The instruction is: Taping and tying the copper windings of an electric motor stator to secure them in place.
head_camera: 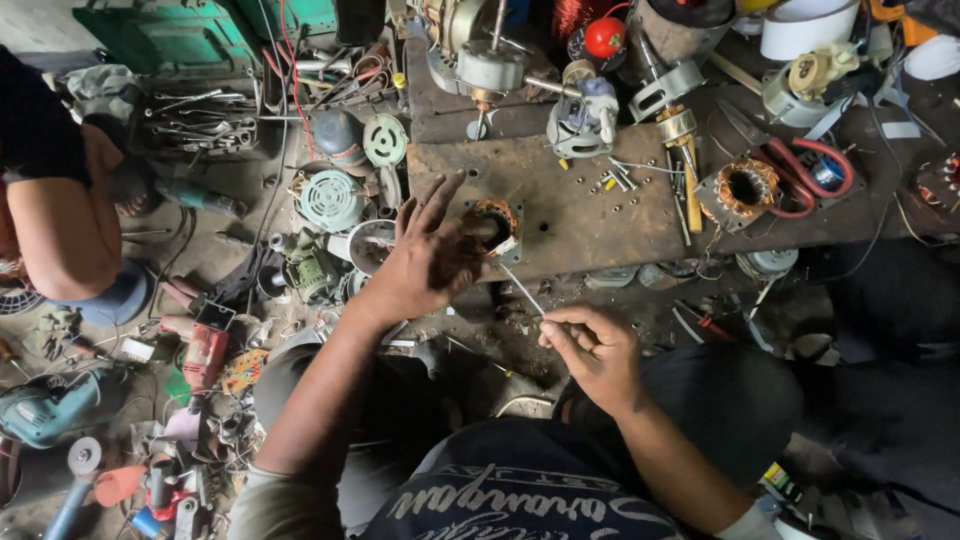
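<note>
A small motor stator with copper windings [497,224] sits at the front edge of a worn wooden workbench [580,200]. My left hand [428,255] rests against its left side, fingers spread upward, holding nothing. My right hand [592,347] is lower and to the right, fingers pinched on a thin white strip [522,291] that runs up toward the stator.
On the bench lie a second stator with red wires [748,187], motor parts [582,118], screws and a screwdriver [692,190]. The floor at left is strewn with fan covers [332,200], wrenches [200,120], a red power tool [205,355] and a teal drill [45,408]. Another person [55,190] crouches at far left.
</note>
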